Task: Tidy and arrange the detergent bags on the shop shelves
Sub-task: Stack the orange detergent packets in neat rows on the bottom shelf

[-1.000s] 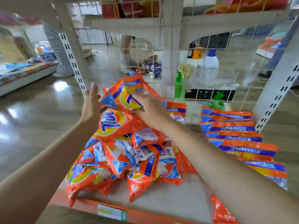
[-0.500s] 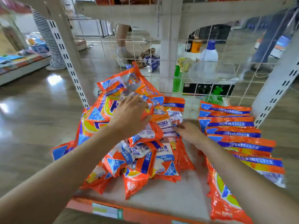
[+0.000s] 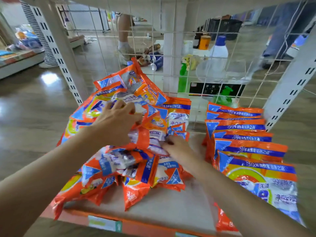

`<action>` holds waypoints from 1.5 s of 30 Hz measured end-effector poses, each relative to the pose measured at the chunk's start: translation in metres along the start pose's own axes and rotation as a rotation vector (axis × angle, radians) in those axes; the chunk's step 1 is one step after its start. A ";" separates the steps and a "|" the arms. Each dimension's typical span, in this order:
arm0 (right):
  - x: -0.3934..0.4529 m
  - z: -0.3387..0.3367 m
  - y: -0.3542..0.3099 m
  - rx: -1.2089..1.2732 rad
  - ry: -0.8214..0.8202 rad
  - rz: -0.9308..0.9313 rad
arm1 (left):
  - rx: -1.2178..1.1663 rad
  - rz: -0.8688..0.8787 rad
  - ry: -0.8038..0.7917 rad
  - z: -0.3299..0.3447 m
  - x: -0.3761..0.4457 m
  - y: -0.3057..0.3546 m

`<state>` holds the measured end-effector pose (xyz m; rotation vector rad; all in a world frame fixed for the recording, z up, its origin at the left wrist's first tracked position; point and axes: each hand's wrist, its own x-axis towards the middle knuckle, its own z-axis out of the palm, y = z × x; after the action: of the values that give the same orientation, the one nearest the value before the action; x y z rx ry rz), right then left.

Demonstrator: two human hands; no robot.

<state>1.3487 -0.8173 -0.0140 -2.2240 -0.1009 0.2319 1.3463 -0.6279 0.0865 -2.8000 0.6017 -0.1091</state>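
Left hand [image 3: 118, 122] now lies palm-down on top of the heap of detergent bags [image 3: 130, 134], no longer raised at its side; right hand [image 3: 177, 149] drops to the heap's right edge.

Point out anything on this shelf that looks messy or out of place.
The left pile of detergent bags is a jumble: bags lie crossed and tilted, and some overhang the shelf front edge. The right row of bags stands in neat overlapping order. Both hands, left hand and right hand, are on the pile.
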 end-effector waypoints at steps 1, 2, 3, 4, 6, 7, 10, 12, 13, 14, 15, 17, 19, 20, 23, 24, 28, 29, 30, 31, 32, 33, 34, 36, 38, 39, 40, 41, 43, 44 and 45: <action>-0.006 0.007 -0.004 0.051 -0.041 -0.030 | 0.052 -0.047 -0.083 -0.003 0.000 0.003; -0.014 0.013 -0.008 0.103 -0.082 -0.054 | 0.106 -0.092 -0.167 -0.006 -0.001 0.009; -0.020 0.017 -0.011 0.145 -0.133 -0.070 | 0.147 -0.132 -0.243 -0.007 -0.003 0.016; -0.026 0.019 -0.014 0.198 -0.196 -0.092 | 0.182 -0.160 -0.300 -0.004 -0.005 0.021; -0.033 0.019 -0.017 0.295 -0.304 -0.102 | 0.219 -0.196 -0.361 0.005 -0.009 0.022; -0.031 0.017 -0.017 0.277 -0.320 -0.117 | 0.215 -0.201 -0.358 0.009 -0.012 0.022; -0.017 0.011 -0.007 0.142 -0.253 -0.124 | 0.191 -0.154 -0.190 0.023 -0.025 0.018; -0.009 0.004 0.005 0.100 -0.144 -0.067 | 0.183 -0.096 -0.044 0.032 -0.031 0.011; -0.006 -0.001 0.010 0.093 -0.072 -0.019 | 0.178 -0.074 0.025 0.037 -0.032 0.009; -0.003 -0.007 0.016 0.086 0.002 0.045 | 0.177 -0.077 0.049 0.042 -0.033 0.007; 0.000 -0.013 0.022 0.073 0.068 0.099 | 0.176 -0.067 0.062 0.044 -0.033 0.007; 0.002 -0.022 0.032 0.039 0.132 0.196 | 0.171 -0.069 0.066 0.046 -0.030 0.007; 0.000 -0.023 0.038 0.139 0.129 0.273 | 0.130 -0.094 0.026 0.045 -0.028 0.007; 0.000 -0.021 0.041 0.208 0.100 0.312 | 0.107 -0.098 0.007 0.044 -0.027 0.006; 0.003 -0.018 0.043 0.264 0.034 0.338 | 0.095 -0.092 -0.055 0.044 -0.024 0.006; 0.005 -0.017 0.043 0.252 0.029 0.350 | 0.075 -0.091 -0.061 0.044 -0.023 0.007; 0.011 -0.020 0.036 0.211 -0.004 0.392 | -0.026 -0.117 -0.034 0.039 -0.018 0.013; 0.012 -0.021 0.035 0.179 -0.015 0.389 | -0.023 -0.120 -0.034 0.038 -0.017 0.015; 0.013 -0.021 0.033 0.149 -0.023 0.378 | -0.012 -0.114 -0.033 0.038 -0.015 0.017; 0.013 -0.021 0.033 0.128 -0.026 0.368 | -0.006 -0.108 -0.031 0.040 -0.015 0.018; 0.010 -0.021 0.032 0.121 -0.017 0.359 | -0.008 -0.103 -0.028 0.041 -0.014 0.018; 0.008 -0.019 0.033 0.133 -0.007 0.351 | -0.010 -0.101 -0.025 0.042 -0.014 0.018; 0.004 -0.018 0.034 0.160 -0.010 0.349 | -0.010 -0.101 -0.022 0.043 -0.013 0.019; -0.008 -0.012 0.036 0.260 -0.032 0.384 | -0.008 -0.100 -0.018 0.044 -0.013 0.019; -0.020 -0.002 0.041 0.349 -0.066 0.415 | 0.020 -0.091 -0.019 0.045 -0.013 0.021; -0.026 0.002 0.042 0.371 -0.075 0.410 | 0.026 -0.088 -0.011 0.046 -0.013 0.022; -0.035 0.008 0.042 0.402 -0.080 0.405 | 0.025 -0.091 -0.001 0.046 -0.013 0.023; -0.044 0.015 0.042 0.439 -0.091 0.404 | 0.022 -0.098 -0.004 0.047 -0.013 0.024; -0.063 0.035 0.042 0.494 -0.114 0.425 | 0.039 -0.109 -0.009 0.049 -0.013 0.027; -0.071 0.045 0.041 0.501 -0.113 0.436 | 0.052 -0.114 -0.004 0.049 -0.012 0.029; -0.075 0.055 0.042 0.487 -0.118 0.444 | 0.068 -0.119 -0.012 0.048 -0.013 0.031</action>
<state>1.2636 -0.8121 -0.0697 -1.7215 0.3552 0.5657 1.3290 -0.6376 0.0312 -2.7672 0.4202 -0.1333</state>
